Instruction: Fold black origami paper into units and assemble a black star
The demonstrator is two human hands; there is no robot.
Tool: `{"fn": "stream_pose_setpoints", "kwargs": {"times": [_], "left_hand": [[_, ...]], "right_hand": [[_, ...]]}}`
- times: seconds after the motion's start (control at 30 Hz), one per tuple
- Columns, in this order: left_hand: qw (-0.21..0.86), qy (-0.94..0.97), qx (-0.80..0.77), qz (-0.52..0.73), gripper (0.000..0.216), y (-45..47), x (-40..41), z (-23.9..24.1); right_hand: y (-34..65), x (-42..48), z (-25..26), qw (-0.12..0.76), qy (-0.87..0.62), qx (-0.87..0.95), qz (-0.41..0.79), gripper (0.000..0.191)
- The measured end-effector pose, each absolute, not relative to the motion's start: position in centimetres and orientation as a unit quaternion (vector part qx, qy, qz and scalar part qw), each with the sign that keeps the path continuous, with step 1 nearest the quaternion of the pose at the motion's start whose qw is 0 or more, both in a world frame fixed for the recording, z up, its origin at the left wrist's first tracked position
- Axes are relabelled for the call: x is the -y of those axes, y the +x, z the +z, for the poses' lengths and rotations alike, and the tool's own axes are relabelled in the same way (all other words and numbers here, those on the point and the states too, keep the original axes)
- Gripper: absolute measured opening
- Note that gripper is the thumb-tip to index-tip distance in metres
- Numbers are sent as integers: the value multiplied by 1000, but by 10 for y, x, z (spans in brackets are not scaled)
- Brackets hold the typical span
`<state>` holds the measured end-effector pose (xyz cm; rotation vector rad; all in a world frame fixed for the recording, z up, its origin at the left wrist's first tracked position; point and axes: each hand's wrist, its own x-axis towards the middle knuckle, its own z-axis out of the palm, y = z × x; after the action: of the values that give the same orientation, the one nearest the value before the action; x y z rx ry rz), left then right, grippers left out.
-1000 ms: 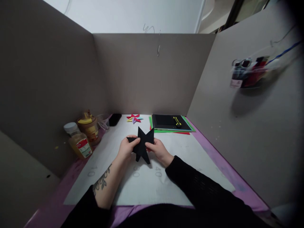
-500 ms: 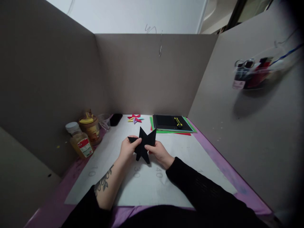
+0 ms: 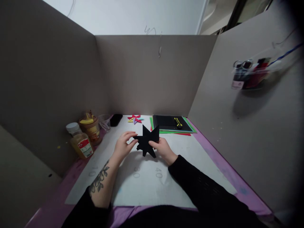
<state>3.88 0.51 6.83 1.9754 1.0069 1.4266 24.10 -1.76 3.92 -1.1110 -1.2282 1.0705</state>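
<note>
A black folded paper star [image 3: 147, 140] with several pointed arms is held just above the white mat [image 3: 152, 177] at the middle of the table. My right hand [image 3: 163, 150] pinches its right lower side between thumb and fingers. My left hand [image 3: 123, 145] sits at its left side, thumb and fingertips on the left point, fingers curled. A finished star of red, yellow and blue paper [image 3: 134, 118] lies further back on the mat.
A stack of coloured sheets with a black one on top and a yellow-handled tool [image 3: 177, 122] lies at the back right. Two jars [image 3: 80, 144] [image 3: 90, 127], a clear cup and a black object stand at the left. Cardboard walls enclose the table; a clear pouch of pens [image 3: 249, 74] hangs on the right wall.
The black star has moved a little up and to the right with both hands. My left hand's fingers have loosened and now touch only the left point.
</note>
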Motion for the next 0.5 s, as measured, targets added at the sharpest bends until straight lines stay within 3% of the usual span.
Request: {"fn": "stream_pose_setpoints", "kwargs": {"times": [0.3,0.5], "left_hand": [[77,815,-346,459,16,37,-7,57],[86,819,-360,438,11,39,-7,55]], "right_hand": [[239,17,38,542,-480,521,451,23],[242,12,31,526,-482,535,454,24]]}}
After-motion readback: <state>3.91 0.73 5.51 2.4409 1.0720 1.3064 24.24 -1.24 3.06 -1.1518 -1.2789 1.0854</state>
